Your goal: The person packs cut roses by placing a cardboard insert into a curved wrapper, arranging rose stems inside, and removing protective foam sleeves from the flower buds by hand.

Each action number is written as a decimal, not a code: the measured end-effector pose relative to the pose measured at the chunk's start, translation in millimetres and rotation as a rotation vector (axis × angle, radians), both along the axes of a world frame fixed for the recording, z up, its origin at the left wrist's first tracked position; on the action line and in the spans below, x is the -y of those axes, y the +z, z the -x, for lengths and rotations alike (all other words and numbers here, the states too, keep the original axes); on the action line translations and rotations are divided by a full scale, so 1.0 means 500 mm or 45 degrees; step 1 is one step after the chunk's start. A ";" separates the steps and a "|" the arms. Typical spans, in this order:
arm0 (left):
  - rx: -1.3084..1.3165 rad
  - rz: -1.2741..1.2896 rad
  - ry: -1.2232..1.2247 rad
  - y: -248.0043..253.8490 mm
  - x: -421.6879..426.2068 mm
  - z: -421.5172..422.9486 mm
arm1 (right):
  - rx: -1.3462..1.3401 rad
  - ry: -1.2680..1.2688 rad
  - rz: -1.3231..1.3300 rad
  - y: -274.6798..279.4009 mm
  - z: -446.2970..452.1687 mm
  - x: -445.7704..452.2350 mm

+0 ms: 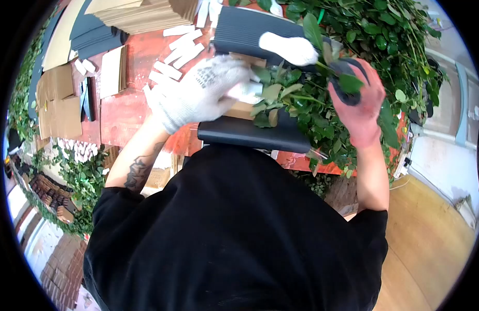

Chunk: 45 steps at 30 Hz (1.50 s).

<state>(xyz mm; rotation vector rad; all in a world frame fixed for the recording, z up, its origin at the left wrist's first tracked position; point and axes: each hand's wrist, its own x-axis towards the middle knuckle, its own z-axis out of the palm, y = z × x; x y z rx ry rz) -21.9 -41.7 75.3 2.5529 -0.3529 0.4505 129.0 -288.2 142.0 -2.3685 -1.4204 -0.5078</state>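
Note:
My right hand (pixel 360 96), in a red glove with dark fingers, is closed around a leafy stem (pixel 326 52). At that stem's left end is a white-wrapped head (pixel 289 48), lying over black corrugated sheets. My left hand (pixel 208 85), in a white knitted glove, is curled against a white-wrapped bundle end (pixel 248 92); its fingertips are partly hidden. Green leaves and stems (pixel 281 88) run from that bundle toward my right hand. Beneath lie brown cardboard (pixel 239 110) and a black padded-looking edge (pixel 252 136).
White paper strips (pixel 182 49) are scattered on the red table (pixel 123 116). Brown cardboard sheets (pixel 149 18), black corrugated sheets (pixel 244 28) and black-handled scissors (pixel 86 101) lie around. A large heap of leafy stems (pixel 374 28) fills the right back.

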 end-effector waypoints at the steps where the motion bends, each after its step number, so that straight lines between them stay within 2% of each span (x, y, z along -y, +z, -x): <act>1: -0.075 0.096 -0.121 -0.003 0.002 0.003 | 0.053 -0.006 0.040 -0.004 -0.001 -0.008; 3: -0.150 0.187 -0.246 -0.010 -0.003 0.004 | 0.119 0.076 0.147 -0.036 -0.003 -0.009; 5: -0.561 0.409 -0.165 -0.022 -0.020 0.001 | 0.186 0.095 0.423 -0.066 0.001 -0.019; 6: -0.193 0.276 -0.098 -0.069 -0.030 -0.008 | 0.193 0.130 0.422 -0.090 0.002 -0.026; 7: -0.196 0.267 -0.094 -0.058 -0.031 -0.005 | 0.203 0.167 0.418 -0.113 0.001 -0.033; 9: -0.424 0.402 -0.124 -0.026 -0.028 -0.011 | 0.243 0.209 0.356 -0.156 0.000 -0.049; 11: -0.315 0.381 -0.134 -0.024 -0.030 -0.016 | 0.101 0.025 0.642 -0.167 0.019 -0.048; 12: -0.398 0.397 -0.072 -0.029 -0.032 -0.018 | 0.099 0.027 0.645 -0.152 0.029 -0.045; 14: -0.510 0.448 0.038 -0.022 -0.033 -0.019 | -0.077 -0.004 0.405 -0.101 0.042 -0.050; 17: -0.447 0.430 0.042 -0.044 -0.036 -0.017 | -0.185 0.145 0.473 -0.041 0.076 -0.035; 18: -0.449 0.427 0.042 -0.063 -0.036 -0.017 | -0.011 0.086 0.532 -0.050 0.106 -0.039; 20: -0.375 0.941 -0.161 -0.101 -0.040 -0.013 | -0.017 0.055 0.627 -0.091 0.103 -0.054; 21: -0.381 0.940 -0.169 -0.103 -0.049 -0.009 | -0.017 0.122 0.542 -0.114 0.095 -0.061; 23: -0.702 0.944 -0.319 -0.104 -0.071 0.000 | -0.011 0.203 0.451 -0.126 0.077 -0.058; 26: -0.802 0.955 -0.312 -0.063 -0.065 0.005 | -0.432 0.183 0.249 -0.050 0.040 -0.078; 27: -0.850 0.977 -0.309 -0.059 -0.061 0.001 | -0.379 0.166 0.238 -0.053 0.024 -0.071; 28: -0.851 1.162 -0.220 -0.068 -0.046 -0.003 | -0.331 0.142 0.214 -0.056 0.018 -0.071; 29: -0.851 1.172 -0.226 -0.067 -0.037 -0.009 | -0.284 0.116 0.196 -0.054 0.015 -0.071; 32: -0.944 0.699 0.130 -0.057 -0.018 -0.028 | -0.192 0.147 0.329 -0.071 0.029 -0.076; 33: -0.940 0.701 0.127 -0.074 -0.017 -0.023 | -0.188 0.146 0.331 -0.079 0.029 -0.070; 35: -0.743 1.126 0.018 -0.122 -0.017 0.000 | -0.116 0.147 0.258 -0.095 0.034 -0.058; 36: -0.777 1.247 0.078 -0.107 -0.013 0.010 | -0.154 0.201 0.248 -0.095 0.034 -0.058; 37: -0.784 1.244 0.085 -0.095 -0.010 0.017 | -0.163 0.203 0.243 -0.107 0.037 -0.060; 39: -0.775 0.950 0.254 -0.071 -0.007 0.026 | -0.027 0.233 0.488 -0.138 0.046 -0.060; 41: -0.857 1.006 0.241 -0.053 -0.005 0.038 | -0.073 0.195 0.556 -0.146 0.049 -0.067; 43: -0.834 1.039 0.168 -0.056 -0.003 0.054 | -0.304 -0.022 0.676 -0.147 0.033 -0.084; 44: -0.844 0.958 0.202 -0.047 -0.004 0.057 | -0.164 -0.056 0.544 -0.147 0.045 -0.076; 45: -0.843 0.958 0.211 -0.032 -0.004 0.059 | -0.164 -0.047 0.542 -0.131 0.059 -0.071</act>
